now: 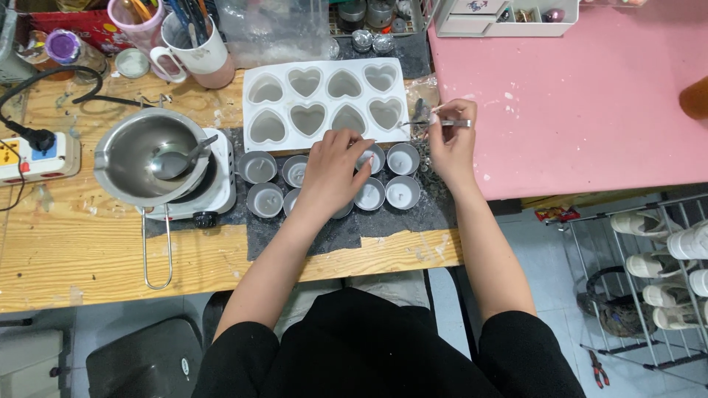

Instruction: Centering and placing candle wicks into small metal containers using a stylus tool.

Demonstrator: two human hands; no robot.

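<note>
Packages: a red printed box [81, 28] sits at the tabletop's far left edge; a clear plastic bag [273, 29] stands behind the white silicone heart-shaped mould [324, 99].
Left hand [332, 173]: fingers [361, 151] spread, resting on the small round metal cups [387, 184] of grey wax.
Right hand [451, 140]: fingers pinched together on thin metal tweezers [439, 123].
Cups: two rows on the dark mat [346, 228], under and beside the left hand, just left of the right.
</note>
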